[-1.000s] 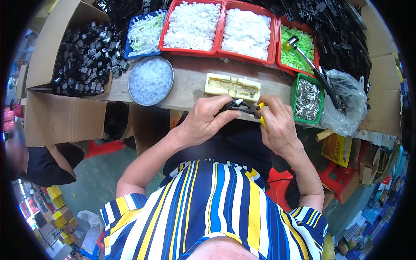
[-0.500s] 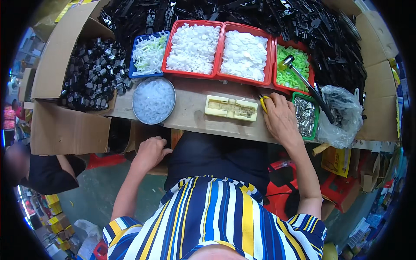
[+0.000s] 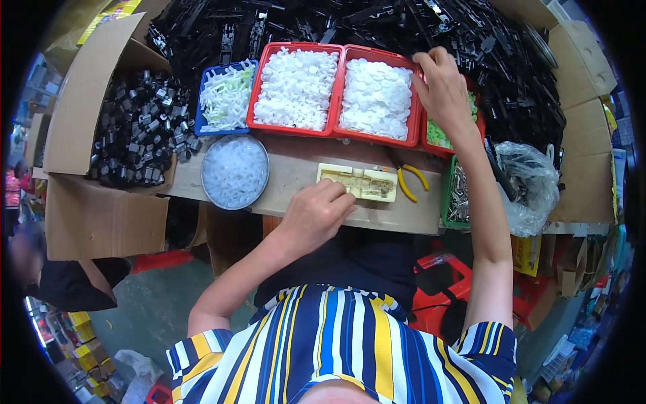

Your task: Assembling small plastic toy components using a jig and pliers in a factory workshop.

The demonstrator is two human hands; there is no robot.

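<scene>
A pale yellow block with recesses (image 3: 363, 184) lies near the table's front edge. At its front left my left hand (image 3: 315, 214) is closed, fingers curled together; anything between the fingertips is hidden. My right hand (image 3: 441, 91) reaches over the far right, thumb and fingers apart, between the red tray of white discs (image 3: 375, 97) and the red tray of light green parts (image 3: 437, 137). No object shows in it. Yellow-handled pliers (image 3: 412, 184) lie on the table right of the block.
A red tray of small white parts (image 3: 296, 91), a blue tray of pale strips (image 3: 225, 97) and a round dish of translucent pieces (image 3: 235, 172) stand leftward. Further left is a cardboard box of black parts (image 3: 138, 128). A green tray of metal pieces (image 3: 458, 195) and a plastic bag (image 3: 521, 182) stand right.
My right hand has let go of the pliers and moved forward to the trays. My left hand has come up from below the table edge to the block.
</scene>
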